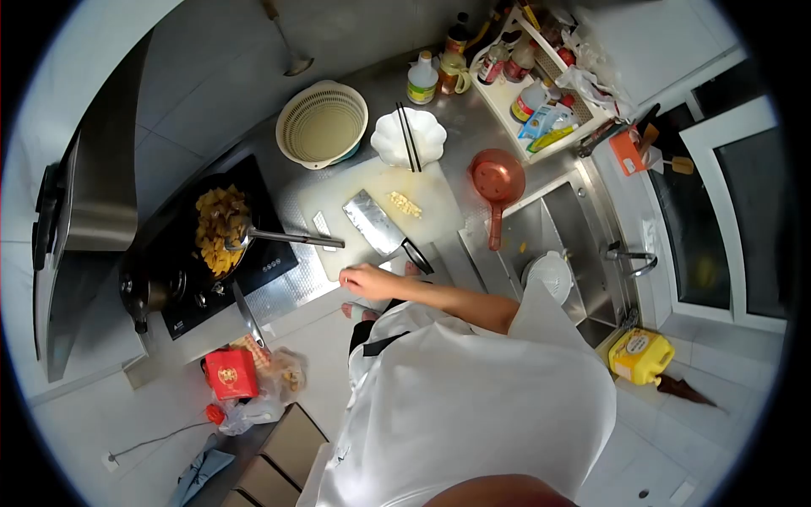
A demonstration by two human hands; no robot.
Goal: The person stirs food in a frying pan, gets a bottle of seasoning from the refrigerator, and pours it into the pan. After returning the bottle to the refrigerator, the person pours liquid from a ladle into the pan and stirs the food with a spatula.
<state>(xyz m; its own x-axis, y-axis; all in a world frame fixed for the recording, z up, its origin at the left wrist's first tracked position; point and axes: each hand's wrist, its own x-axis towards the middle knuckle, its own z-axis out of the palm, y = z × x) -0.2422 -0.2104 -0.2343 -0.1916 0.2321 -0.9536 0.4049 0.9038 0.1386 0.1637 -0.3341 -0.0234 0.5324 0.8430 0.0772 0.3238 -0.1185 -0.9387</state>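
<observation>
My right hand (367,280) reaches in from the right, by the near edge of the white cutting board (338,194). Its fingers are curled, and their inside is hidden. My left hand is out of view. On the board lie a cleaver (374,221), its handle toward me, and a small pile of chopped garlic (405,204). A pan on the stove holds browned, potato-like chunks (221,221). A metal ladle (291,239) rests in them, its handle stretching over the board, apart from my hand. The pan's handle (249,317) points toward me.
A colander (322,125) and a white bowl (397,139) with chopsticks (409,139) across it stand behind the board. To the right are a reddish dipper (497,182), the sink (608,270) and a bottle rack (498,110). A kettle (152,291) sits on the stove's left.
</observation>
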